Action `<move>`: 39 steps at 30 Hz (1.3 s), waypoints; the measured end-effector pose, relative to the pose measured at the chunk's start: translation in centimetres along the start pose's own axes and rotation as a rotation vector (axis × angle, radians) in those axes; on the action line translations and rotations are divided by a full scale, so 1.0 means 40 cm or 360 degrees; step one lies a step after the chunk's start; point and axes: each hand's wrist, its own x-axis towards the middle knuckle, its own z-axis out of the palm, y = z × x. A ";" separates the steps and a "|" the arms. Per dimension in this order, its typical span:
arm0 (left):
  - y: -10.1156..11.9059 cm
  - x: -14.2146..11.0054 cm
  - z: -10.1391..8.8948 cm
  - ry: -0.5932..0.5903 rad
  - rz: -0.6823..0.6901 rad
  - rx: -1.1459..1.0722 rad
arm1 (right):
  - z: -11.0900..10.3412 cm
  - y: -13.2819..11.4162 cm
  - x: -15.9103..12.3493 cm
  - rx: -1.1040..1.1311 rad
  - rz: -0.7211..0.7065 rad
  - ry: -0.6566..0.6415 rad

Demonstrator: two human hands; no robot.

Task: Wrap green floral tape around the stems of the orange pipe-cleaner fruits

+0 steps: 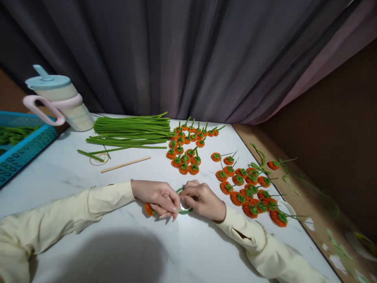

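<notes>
My left hand (163,199) is closed with its fingers pinched together, and a small orange persimmon-like ornament (149,209) with a green top shows partly from under it. Most of that ornament and its stem are hidden by the fingers. Close beside it, my right hand (203,199) is closed around a thin green ring that looks like a roll of tape (185,212). Its thumb and forefinger pinch near the ring's upper left, and the fingertips of both hands almost meet. Whether a strip runs between them is too small to tell.
Finished-looking orange ornaments stand in one group (184,169) behind my hands and another (251,208) to the right. Green fuzzy stems (132,129), a wooden stick (125,164) and a rubber band (99,159) lie left. A tumbler (78,116) and blue basket (28,157) flank them.
</notes>
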 end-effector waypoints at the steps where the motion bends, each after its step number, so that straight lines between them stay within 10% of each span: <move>1: -0.001 -0.001 -0.001 0.0003 -0.0001 -0.0009 | -0.004 0.002 0.001 0.0031 0.0011 -0.0018; 16: 0.004 -0.001 0.001 0.0041 0.0383 0.0008 | -0.032 -0.003 -0.003 0.0590 0.0152 0.0008; 27: 0.004 0.007 0.036 0.0054 0.0431 -0.0027 | -0.069 -0.103 -0.087 -0.0475 -0.0468 0.0386; 32: 0.011 0.023 0.059 0.0033 0.0318 0.0000 | -0.063 -0.143 -0.118 -0.0403 -0.0285 0.0393; 39: 0.080 0.016 0.137 0.0284 0.0056 0.1346 | -0.045 -0.125 -0.109 0.0693 0.0277 -0.0188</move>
